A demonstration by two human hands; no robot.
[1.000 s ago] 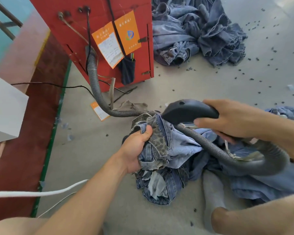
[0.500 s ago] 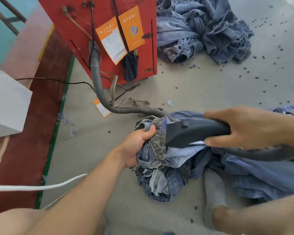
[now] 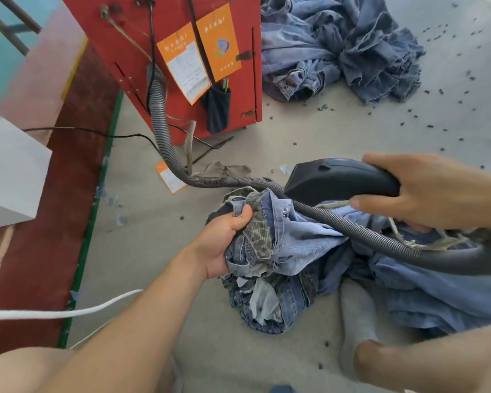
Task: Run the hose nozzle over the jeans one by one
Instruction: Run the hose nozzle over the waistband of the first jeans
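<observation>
- Black plastic hose nozzle (image 3: pixel 338 181) is held just above the jeans (image 3: pixel 289 245), its wide mouth pointing left toward the bunched waistbands; whether the mouth touches the cloth cannot be told.
- Right hand (image 3: pixel 434 191) is wrapped around the rear of the nozzle, thumb underneath; the handle is hidden inside the grip and the wrist runs out of the picture at the right edge.
- Left hand (image 3: pixel 227 242) is clenched on a bundle of denim waistbands, one of them lined with a leopard pattern, lifting them off the floor (image 3: pixel 142 251); the fingers are buried in the fabric.
- Jeans lie heaped on the floor in front of the person, and their far end is cut off at the right edge, so how many pairs there are is hard to make out.
- Grey ribbed hose (image 3: pixel 165 137) runs from the red cabinet (image 3: pixel 165 21) across the jeans and under the right hand; its join with the nozzle is hidden.
- Second denim pile (image 3: pixel 340 43) lies well apart beside the cabinet, its top cut off.
- Orange tags (image 3: pixel 199 55) hang on the cabinet, their print too small to read.
- White cord (image 3: pixel 60 312) crosses the lower left, with both ends out of sight.
</observation>
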